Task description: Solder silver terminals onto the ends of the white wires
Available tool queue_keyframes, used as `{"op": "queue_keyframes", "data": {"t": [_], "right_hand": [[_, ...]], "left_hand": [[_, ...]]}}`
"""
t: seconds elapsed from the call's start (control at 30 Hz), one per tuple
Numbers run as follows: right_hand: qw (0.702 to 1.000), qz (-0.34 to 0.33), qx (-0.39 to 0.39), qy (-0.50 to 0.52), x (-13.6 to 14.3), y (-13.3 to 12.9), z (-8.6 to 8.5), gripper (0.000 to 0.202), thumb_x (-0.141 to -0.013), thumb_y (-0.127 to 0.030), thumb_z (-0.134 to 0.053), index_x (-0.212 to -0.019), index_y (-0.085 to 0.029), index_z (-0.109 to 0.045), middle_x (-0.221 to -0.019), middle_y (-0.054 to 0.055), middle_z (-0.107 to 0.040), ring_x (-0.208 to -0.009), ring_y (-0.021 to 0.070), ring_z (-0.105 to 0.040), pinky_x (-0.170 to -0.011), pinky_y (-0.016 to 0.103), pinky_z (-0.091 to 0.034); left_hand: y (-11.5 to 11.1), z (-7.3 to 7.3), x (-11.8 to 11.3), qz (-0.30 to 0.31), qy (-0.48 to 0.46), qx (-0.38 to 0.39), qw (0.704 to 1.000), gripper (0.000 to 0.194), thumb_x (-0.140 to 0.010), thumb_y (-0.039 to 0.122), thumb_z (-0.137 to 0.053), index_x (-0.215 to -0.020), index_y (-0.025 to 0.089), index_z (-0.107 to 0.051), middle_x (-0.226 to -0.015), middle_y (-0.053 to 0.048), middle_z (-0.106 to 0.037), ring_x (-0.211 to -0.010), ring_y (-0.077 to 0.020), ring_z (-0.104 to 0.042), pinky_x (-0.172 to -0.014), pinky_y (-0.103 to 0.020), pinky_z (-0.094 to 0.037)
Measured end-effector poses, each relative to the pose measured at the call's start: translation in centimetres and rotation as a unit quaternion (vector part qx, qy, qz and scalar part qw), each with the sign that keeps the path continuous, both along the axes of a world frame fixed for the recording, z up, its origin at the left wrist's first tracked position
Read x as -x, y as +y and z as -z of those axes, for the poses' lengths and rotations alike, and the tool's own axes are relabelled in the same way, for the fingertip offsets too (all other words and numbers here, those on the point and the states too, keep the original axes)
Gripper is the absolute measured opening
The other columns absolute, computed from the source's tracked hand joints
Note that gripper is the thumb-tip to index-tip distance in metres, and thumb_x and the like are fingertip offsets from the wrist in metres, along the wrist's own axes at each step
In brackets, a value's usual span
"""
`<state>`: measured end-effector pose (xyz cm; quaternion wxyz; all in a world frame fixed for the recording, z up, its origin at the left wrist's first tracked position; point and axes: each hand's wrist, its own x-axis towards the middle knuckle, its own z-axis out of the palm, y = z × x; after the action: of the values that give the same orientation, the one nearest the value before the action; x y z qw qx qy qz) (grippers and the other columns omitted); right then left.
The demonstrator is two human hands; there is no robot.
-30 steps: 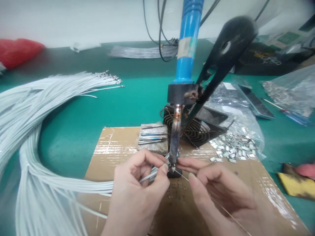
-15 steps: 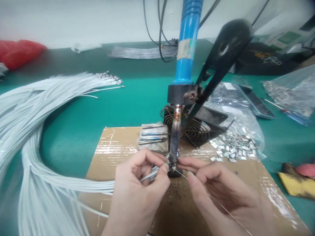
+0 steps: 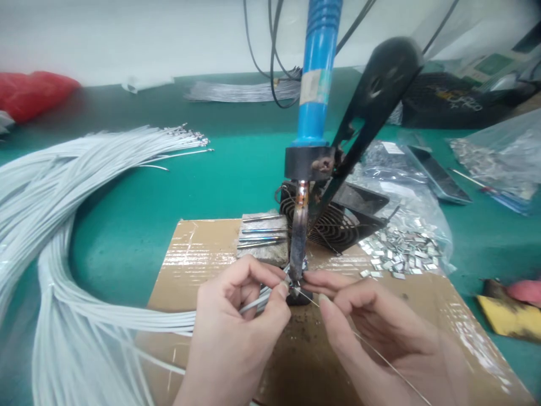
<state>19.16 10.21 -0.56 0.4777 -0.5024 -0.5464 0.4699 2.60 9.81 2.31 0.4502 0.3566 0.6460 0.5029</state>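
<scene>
A soldering iron with a blue handle stands tip-down in a black clamp, its dark tip over a taped cardboard sheet. My left hand pinches the ends of a few white wires and holds them at the tip. My right hand pinches a thin solder wire, feeding its end to the same spot. Both hands meet just below the tip, fingertips almost touching.
A large bundle of white wires curves across the green bench at left. A black fan sits behind the iron. Small metal terminals lie in an open bag at right. Several metal pins rest on a grey block.
The view has shifted slightly; both hands stay at the iron tip holding the wires and solder, almost unmoved.
</scene>
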Motion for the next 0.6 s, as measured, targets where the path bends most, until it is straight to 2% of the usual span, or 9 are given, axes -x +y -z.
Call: {"op": "queue_keyframes", "data": {"t": [0.13,0.33,0.6], "right_hand": [[1.0,-0.006,0.002,-0.004,-0.02,0.06,0.06,0.024,-0.099,-0.029,-0.075,-0.076,-0.029,-0.07,-0.115,-0.001,-0.086,-0.107,0.0183,-0.085,-0.093,0.017,-0.064],[1.0,-0.004,-0.016,-0.022,-0.19,0.17,0.41,0.023,-0.098,-0.028,-0.075,-0.076,-0.03,-0.07,-0.113,-0.002,-0.087,-0.109,0.0171,-0.084,-0.094,0.013,-0.062],[1.0,-0.001,-0.021,-0.019,0.04,0.1,0.56,0.024,-0.1,-0.03,-0.074,-0.076,-0.03,-0.069,-0.11,-0.007,-0.087,-0.106,0.0106,-0.084,-0.093,0.007,-0.058]], "left_hand": [[0.05,0.19,0.0,-0.001,0.007,0.003,1.0,0.014,-0.075,0.012,-0.078,-0.067,0.022,-0.071,-0.076,0.001,-0.078,-0.058,-0.0101,-0.06,-0.051,-0.015,-0.047],[-0.03,0.14,-0.2,-0.003,0.01,0.008,1.0,0.013,-0.074,0.013,-0.078,-0.068,0.021,-0.071,-0.076,0.002,-0.078,-0.057,-0.0098,-0.058,-0.051,-0.015,-0.046],[-0.14,0.02,-0.31,-0.015,-0.007,0.015,1.0,0.013,-0.072,0.011,-0.08,-0.067,0.019,-0.071,-0.072,0.003,-0.074,-0.055,-0.0074,-0.056,-0.05,-0.012,-0.044]]}}
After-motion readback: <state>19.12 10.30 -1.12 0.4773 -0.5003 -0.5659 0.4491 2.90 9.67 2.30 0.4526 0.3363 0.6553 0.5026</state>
